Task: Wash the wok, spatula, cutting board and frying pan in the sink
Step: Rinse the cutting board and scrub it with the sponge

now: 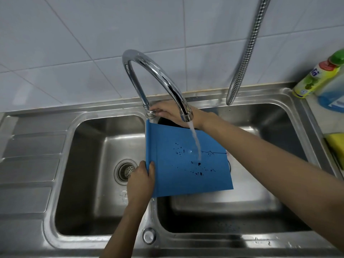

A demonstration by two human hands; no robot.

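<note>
Cutting board (186, 161): thin, stiff, light, wet-slick. Your left hand (142, 180) pinches its edge; keep that. Right hand (167, 111) fingers the faucet (150, 113) base.

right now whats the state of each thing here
faucet: running, water landing on the board
cutting board: wet, held tilted over the right basin
left hand: gripping the board's left edge
right hand: at the faucet base, grip unclear
left basin: strainer in the drain
sponge: on the counter, untouched
</note>
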